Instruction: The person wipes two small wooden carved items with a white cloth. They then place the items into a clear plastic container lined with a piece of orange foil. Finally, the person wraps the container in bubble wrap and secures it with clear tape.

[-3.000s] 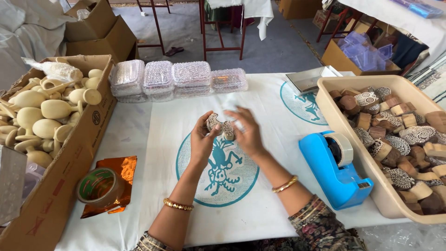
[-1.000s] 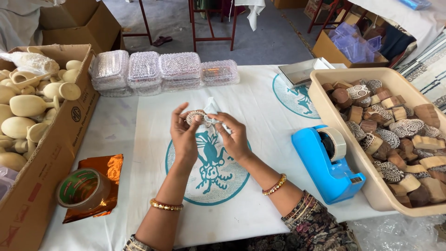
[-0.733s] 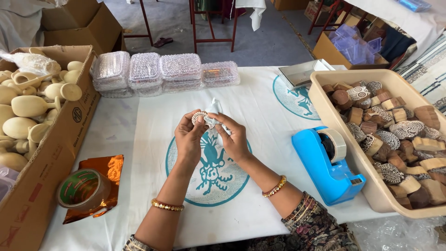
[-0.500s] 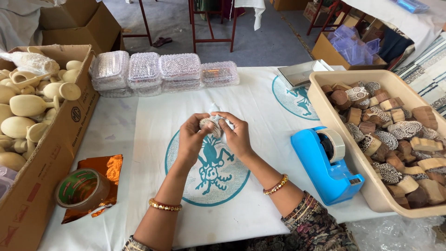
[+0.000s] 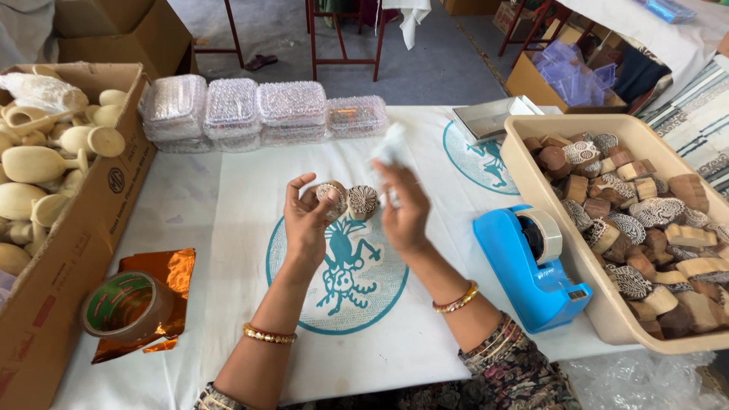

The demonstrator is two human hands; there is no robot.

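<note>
The left hand [image 5: 307, 220] is gripping two round carved wooden stamps [image 5: 349, 200] above the printed white sheet [image 5: 250, 228]. The right hand [image 5: 402, 209] is pinching white wrapping [image 5: 389, 152]. A blue tape dispenser [image 5: 531, 266] is sitting beside a beige tub of stamps [image 5: 524, 163].

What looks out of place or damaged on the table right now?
Nothing looks spilled or broken. The only untidy item is a crumpled orange foil sheet lying under the tape roll at the table's left edge, beside the cardboard box.

I see a table [image 5: 190, 220] under white printed sheeting — on it lie a blue tape dispenser [image 5: 531, 266], a tape roll [image 5: 125, 304] on orange foil [image 5: 163, 277], bubble-wrapped packs [image 5: 258, 114], a beige bin [image 5: 607, 304] and a cardboard box [image 5: 68, 250].
</note>
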